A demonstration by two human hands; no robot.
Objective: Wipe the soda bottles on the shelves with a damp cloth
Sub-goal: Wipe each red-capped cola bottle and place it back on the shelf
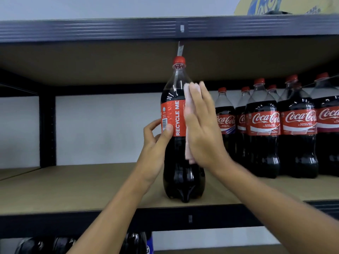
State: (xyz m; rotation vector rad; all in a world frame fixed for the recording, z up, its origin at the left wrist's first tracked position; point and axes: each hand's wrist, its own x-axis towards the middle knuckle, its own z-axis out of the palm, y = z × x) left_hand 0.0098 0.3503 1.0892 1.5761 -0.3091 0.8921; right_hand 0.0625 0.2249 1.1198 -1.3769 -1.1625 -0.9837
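Observation:
A large cola bottle (178, 162) with a red cap and red label stands upright near the front edge of the middle shelf (82, 187). My left hand (156, 143) grips its left side at the label, thumb across the front. My right hand (203, 129) lies flat with straight fingers against the bottle's right side, pressing a pale pink cloth (189, 143) onto it. The cloth shows along the edge of my palm and at my fingertips; the rest is hidden under the hand.
Several more cola bottles (264, 129) stand in a cluster on the same shelf to the right. A dark upright post (47, 131) rises at the left. The upper shelf (110, 30) carries a yellow box (286, 5). Dark bottle tops (135, 242) show on the shelf below.

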